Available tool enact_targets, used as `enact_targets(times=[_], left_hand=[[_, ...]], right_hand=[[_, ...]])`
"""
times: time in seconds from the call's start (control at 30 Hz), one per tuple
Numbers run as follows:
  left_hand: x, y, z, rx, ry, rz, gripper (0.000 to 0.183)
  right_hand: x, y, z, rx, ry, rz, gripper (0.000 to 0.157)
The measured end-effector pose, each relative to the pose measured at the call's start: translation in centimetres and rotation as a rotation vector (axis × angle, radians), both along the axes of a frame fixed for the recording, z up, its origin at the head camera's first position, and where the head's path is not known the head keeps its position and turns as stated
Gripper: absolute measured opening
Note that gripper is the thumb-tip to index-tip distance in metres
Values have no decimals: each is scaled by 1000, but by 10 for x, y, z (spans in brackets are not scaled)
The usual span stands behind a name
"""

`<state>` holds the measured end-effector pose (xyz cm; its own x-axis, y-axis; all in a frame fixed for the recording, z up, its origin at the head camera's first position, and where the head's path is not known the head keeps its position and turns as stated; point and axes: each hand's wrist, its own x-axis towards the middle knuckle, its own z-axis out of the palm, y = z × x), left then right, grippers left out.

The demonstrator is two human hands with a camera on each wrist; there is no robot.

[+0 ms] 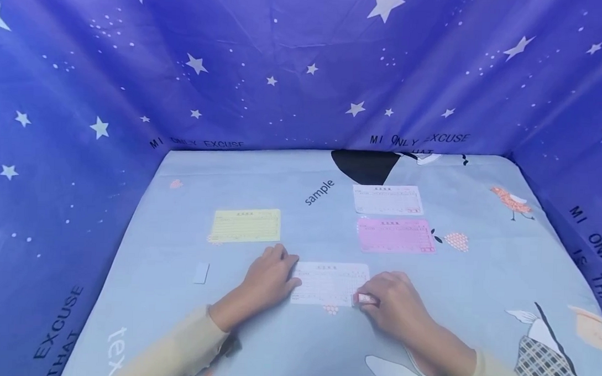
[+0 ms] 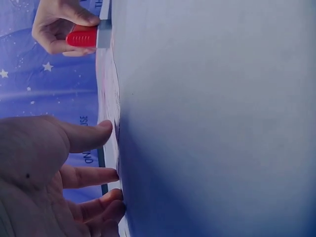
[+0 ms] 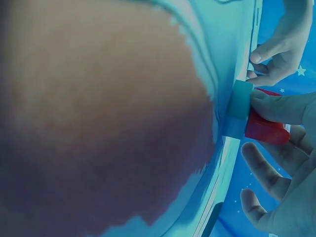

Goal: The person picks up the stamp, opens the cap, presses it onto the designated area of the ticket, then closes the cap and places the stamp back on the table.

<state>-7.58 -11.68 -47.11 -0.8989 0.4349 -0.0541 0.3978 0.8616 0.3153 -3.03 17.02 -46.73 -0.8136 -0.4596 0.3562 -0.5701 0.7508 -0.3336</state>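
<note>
A white printed slip (image 1: 327, 283) lies flat on the cloth between both hands. With thumb and forefinger, my right hand (image 1: 394, 302) pinches a small red and grey stamp (image 3: 266, 126). The stamp's grey end stands on the slip's lower right corner, as the left wrist view also shows beside the red grip (image 2: 82, 37). Whatever lies beneath it is hidden. My left hand (image 1: 270, 272) rests at the slip's left edge, thumb and fingertips touching down, fingers relaxed.
A yellow slip (image 1: 246, 225) lies at the back left. Towards the back right are a pink slip (image 1: 396, 235) and another white slip (image 1: 387, 200). A small pale rectangular piece (image 1: 201, 273) sits left of my left hand. Blue star-printed curtains (image 1: 284, 88) surround the bed-like surface.
</note>
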Motion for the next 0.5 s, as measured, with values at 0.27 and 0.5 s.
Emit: enact_targets(times=[0.27, 0.5], left_hand=[[-4, 9, 0, -58, 43, -38, 36], [-3, 5, 7, -81, 73, -33, 27]], right_hand=[[8, 4, 4, 13, -8, -34, 34], [4, 1, 4, -8, 31, 7, 37]])
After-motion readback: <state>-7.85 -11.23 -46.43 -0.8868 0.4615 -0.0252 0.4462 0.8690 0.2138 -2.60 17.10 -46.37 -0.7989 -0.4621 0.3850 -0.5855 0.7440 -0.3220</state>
